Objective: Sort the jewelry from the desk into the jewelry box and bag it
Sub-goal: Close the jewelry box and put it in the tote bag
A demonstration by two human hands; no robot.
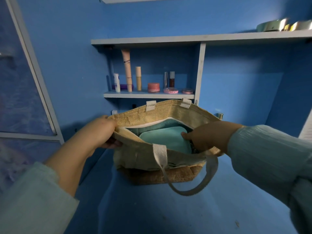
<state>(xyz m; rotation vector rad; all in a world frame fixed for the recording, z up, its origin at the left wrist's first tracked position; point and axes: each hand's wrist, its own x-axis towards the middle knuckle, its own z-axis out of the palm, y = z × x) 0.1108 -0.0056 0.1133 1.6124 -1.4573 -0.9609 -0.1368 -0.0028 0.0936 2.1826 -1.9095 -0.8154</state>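
A tan jute bag (138,156) with white webbing handles stands open on the blue desk. Inside it lies a teal jewelry box (162,139), lid closed, flat on the bag's bottom. My left hand (103,132) pinches the bag's left rim and holds the mouth open. My right hand (207,135) reaches into the bag from the right, fingers on the box's right edge; the fingertips are hidden behind the box and the bag wall. No loose jewelry shows on the desk.
A small shelf (148,95) behind the bag carries several cosmetic tubes and pink jars. A higher shelf (236,37) at the upper right holds shiny round tins. A white-framed panel (33,68) stands at the left. The blue desk surface (168,213) extends in front.
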